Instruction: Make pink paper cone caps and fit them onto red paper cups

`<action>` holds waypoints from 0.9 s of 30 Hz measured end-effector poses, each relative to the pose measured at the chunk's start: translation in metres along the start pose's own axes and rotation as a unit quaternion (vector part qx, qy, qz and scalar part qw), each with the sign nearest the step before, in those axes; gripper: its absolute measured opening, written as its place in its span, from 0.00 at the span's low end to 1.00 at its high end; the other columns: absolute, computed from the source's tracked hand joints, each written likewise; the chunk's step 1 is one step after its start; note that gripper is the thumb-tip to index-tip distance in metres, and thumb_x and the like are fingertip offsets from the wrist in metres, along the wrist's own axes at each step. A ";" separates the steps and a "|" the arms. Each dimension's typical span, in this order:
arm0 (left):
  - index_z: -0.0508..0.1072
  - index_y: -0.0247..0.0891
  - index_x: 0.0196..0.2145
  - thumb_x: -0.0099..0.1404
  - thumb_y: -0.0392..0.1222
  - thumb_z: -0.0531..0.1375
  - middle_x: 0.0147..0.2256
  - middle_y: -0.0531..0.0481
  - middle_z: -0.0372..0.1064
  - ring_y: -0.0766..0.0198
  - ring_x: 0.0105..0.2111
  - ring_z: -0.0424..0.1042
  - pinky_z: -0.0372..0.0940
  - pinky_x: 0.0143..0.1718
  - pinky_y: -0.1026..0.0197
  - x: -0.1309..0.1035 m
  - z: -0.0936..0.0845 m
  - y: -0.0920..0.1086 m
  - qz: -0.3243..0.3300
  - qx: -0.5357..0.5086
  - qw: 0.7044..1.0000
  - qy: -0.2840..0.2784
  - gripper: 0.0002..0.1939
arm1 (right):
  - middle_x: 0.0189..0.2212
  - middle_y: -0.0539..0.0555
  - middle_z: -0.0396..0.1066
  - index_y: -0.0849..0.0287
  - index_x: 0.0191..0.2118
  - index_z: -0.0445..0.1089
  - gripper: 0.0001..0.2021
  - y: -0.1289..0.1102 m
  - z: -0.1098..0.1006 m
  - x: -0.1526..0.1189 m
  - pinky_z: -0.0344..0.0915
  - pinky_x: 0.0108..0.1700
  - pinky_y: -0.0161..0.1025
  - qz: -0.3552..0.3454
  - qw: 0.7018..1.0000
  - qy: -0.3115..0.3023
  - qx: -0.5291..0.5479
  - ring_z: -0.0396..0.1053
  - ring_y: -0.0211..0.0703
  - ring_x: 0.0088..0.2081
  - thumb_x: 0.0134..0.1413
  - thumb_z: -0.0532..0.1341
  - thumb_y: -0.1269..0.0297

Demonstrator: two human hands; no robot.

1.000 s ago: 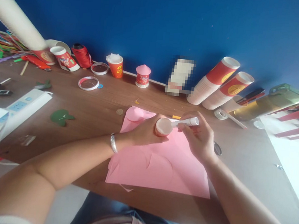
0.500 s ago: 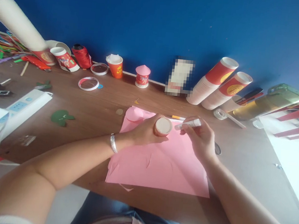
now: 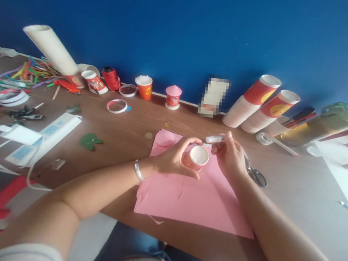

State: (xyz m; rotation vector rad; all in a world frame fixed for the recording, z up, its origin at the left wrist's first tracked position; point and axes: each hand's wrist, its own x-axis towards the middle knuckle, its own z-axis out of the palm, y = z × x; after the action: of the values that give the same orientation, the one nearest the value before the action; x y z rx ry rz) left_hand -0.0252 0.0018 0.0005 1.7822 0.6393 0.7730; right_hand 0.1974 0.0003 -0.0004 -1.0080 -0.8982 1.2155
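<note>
A small red-patterned paper cup [image 3: 190, 161] stands on the stacked pink paper [image 3: 197, 206], its white mouth facing up. Around its left side my left hand [image 3: 174, 157] is open, thumb and forefinger spread wide; whether the palm touches the cup is hidden. Just right of the cup, my right hand [image 3: 231, 156] is closed on a whitish glue stick [image 3: 214, 139], held level between thumb and fingers. Beside the right wrist lie dark-handled scissors [image 3: 260, 178], partly covered by the hand. A round pink paper piece [image 3: 165, 138] rests at the stack's upper left corner.
Along the blue wall stand a cup with a pink cone roof [image 3: 173, 97], a red cup [image 3: 144, 88], red thread [image 3: 111, 79] and tall cup stacks [image 3: 252, 101]. At left lies a power strip [image 3: 50, 135]; at right, a tape roll [image 3: 264, 138] and green bottle [image 3: 331, 121].
The cup has gone from showing its closed white base to showing its open mouth. My left fingers have spread from around it. The view has shifted left; the right hand still holds the glue stick.
</note>
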 end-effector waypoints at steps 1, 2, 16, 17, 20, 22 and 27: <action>0.62 0.45 0.62 0.51 0.59 0.76 0.65 0.37 0.62 0.44 0.67 0.61 0.55 0.70 0.39 -0.001 -0.004 0.002 0.008 -0.004 1.000 0.007 0.47 | 0.22 0.48 0.70 0.57 0.36 0.72 0.24 0.001 -0.002 0.001 0.63 0.23 0.34 -0.001 1.000 0.001 0.002 0.65 0.35 0.21 0.54 0.69 0.38; 0.63 0.44 0.61 0.55 0.61 0.73 0.64 0.37 0.63 0.45 0.68 0.61 0.55 0.70 0.41 -0.002 -0.008 0.004 0.019 -0.012 1.000 0.021 0.43 | 0.21 0.46 0.68 0.57 0.37 0.72 0.24 0.000 -0.003 0.001 0.63 0.23 0.34 -0.002 1.000 0.002 0.008 0.64 0.35 0.21 0.54 0.69 0.39; 0.71 0.41 0.57 0.58 0.50 0.74 0.49 0.45 0.74 0.63 0.40 0.75 0.72 0.40 0.60 0.045 -0.032 0.034 -0.001 0.035 0.995 0.090 0.32 | 0.22 0.44 0.61 0.55 0.33 0.67 0.24 -0.024 0.024 0.001 0.56 0.21 0.33 0.026 0.993 -0.112 0.016 0.55 0.32 0.21 0.51 0.72 0.40; 0.74 0.40 0.53 0.59 0.50 0.73 0.47 0.45 0.75 0.62 0.41 0.76 0.72 0.42 0.59 0.051 -0.030 0.036 0.011 0.042 0.996 0.082 0.27 | 0.22 0.44 0.61 0.55 0.32 0.66 0.24 -0.026 0.028 0.003 0.56 0.21 0.33 0.020 0.993 -0.118 0.004 0.55 0.33 0.21 0.51 0.72 0.39; 0.79 0.38 0.43 0.63 0.50 0.70 0.42 0.46 0.78 0.61 0.41 0.77 0.71 0.45 0.57 0.063 -0.025 0.040 0.051 0.074 0.989 0.115 0.15 | 0.21 0.44 0.56 0.56 0.31 0.67 0.25 -0.032 0.034 0.009 0.54 0.22 0.34 -0.008 0.992 -0.122 -0.023 0.54 0.34 0.22 0.51 0.71 0.38; 0.80 0.37 0.40 0.63 0.50 0.70 0.39 0.46 0.79 0.61 0.39 0.76 0.71 0.43 0.57 0.065 -0.025 0.039 0.064 0.102 0.982 0.146 0.14 | 0.20 0.43 0.52 0.56 0.32 0.68 0.24 -0.031 0.033 0.013 0.52 0.22 0.35 -0.019 0.992 -0.118 -0.032 0.52 0.34 0.22 0.52 0.71 0.38; 0.79 0.36 0.39 0.63 0.50 0.70 0.37 0.46 0.79 0.62 0.35 0.75 0.69 0.38 0.59 0.057 -0.028 0.035 0.043 0.117 0.978 0.167 0.15 | 0.21 0.42 0.53 0.54 0.35 0.70 0.21 -0.023 0.027 0.016 0.56 0.25 0.35 -0.068 0.990 -0.106 -0.066 0.54 0.35 0.22 0.58 0.68 0.40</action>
State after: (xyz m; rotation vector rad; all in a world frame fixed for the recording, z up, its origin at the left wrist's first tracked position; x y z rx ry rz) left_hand -0.0068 0.0496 0.0523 1.9180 0.9112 1.1087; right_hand 0.1811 0.0185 0.0300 -0.9174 -1.2085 1.1736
